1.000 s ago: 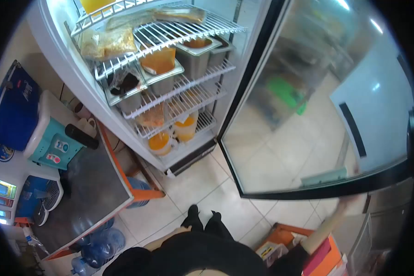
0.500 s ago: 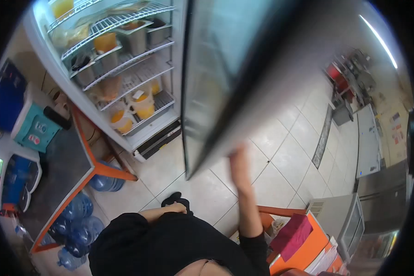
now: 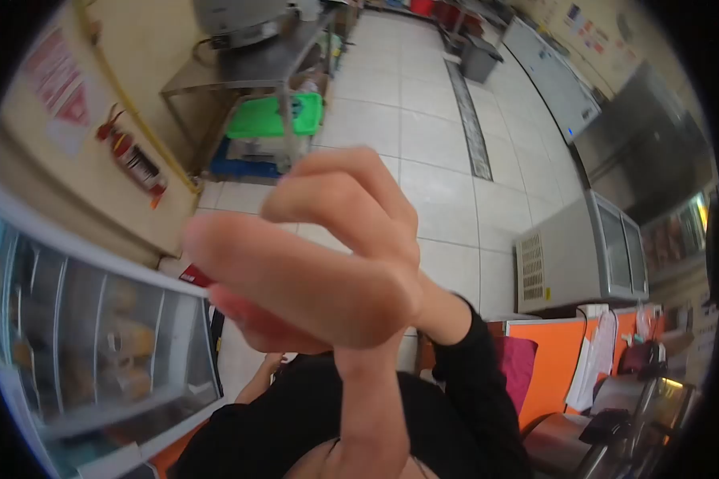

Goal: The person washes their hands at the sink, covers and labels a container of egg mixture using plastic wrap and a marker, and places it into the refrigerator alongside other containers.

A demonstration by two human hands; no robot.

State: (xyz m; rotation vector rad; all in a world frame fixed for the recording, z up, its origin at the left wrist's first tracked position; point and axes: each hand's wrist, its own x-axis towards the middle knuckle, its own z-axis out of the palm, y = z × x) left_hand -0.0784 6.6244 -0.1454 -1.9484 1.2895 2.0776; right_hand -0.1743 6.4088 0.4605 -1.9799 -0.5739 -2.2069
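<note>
My right hand (image 3: 335,263) is raised very close to the camera and fills the middle of the view. Its fingers are bent and apart, one reaching left, and nothing shows between them. A black sleeve covers the arm behind it. Low down, beside my black top (image 3: 295,391), part of my left hand (image 3: 274,362) shows; its fingers are too small and covered to read. To the left stands the upright fridge (image 3: 128,343), its glass door across the front and blurred yellow containers behind the glass.
A fire extinguisher (image 3: 136,160) hangs on the left wall. Beyond is a metal table (image 3: 240,76) with a green tray (image 3: 272,116) beneath. A chest freezer (image 3: 563,259) and an orange counter (image 3: 547,359) stand at right. A grey bin (image 3: 479,60) is farther off.
The fridge door, wide open before, now covers the shelves. My right hand has come off the door and up towards the camera. The view has turned to the right.
</note>
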